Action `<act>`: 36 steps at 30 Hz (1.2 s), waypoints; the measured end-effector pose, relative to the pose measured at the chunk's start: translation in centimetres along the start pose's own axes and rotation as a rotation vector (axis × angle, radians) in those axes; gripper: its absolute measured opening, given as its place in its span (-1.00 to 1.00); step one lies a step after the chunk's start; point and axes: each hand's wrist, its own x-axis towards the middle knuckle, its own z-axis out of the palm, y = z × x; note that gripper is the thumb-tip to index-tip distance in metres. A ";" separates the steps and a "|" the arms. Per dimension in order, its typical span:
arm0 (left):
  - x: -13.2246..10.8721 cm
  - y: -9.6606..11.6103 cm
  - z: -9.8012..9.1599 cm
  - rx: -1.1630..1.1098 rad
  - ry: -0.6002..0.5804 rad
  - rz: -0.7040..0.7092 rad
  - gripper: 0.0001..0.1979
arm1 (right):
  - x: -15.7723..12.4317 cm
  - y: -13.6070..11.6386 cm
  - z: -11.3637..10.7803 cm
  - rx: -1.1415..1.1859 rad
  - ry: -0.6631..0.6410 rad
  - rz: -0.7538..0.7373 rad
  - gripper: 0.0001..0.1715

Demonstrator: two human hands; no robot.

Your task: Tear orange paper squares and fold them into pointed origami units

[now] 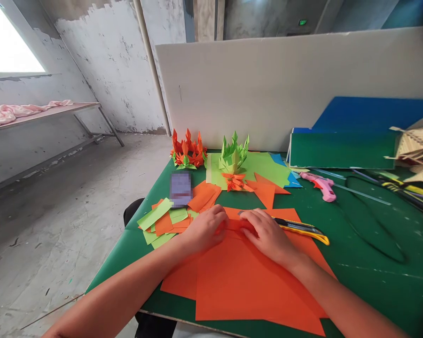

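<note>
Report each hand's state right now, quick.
Left hand: fingers curled over the orange paper; whether it grips any cannot be told.
Right hand: fingers bent over the same paper; grip cannot be told either.

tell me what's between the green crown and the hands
In the head view: a folded orange piece, then a strip of green table and the orange paper's far edge.

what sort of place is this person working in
Probably a makeshift craft workspace in an unfinished building: the wall is patchy and bare, and a glue gun, cutter and orange paper are out.
</note>
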 end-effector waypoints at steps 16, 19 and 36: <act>0.7 1.9 1.1 -1.085 0.463 -0.388 -0.65 | -0.6 -2.5 -0.7 0.710 -0.096 0.207 -0.82; 0.7 2.2 1.3 -1.017 0.550 -0.286 -0.69 | -0.6 -2.7 -0.7 0.774 -0.153 0.233 -0.74; -0.1 3.4 0.3 -1.287 0.055 -0.373 -0.64 | -0.6 -2.4 -1.3 0.734 -0.101 0.166 -0.59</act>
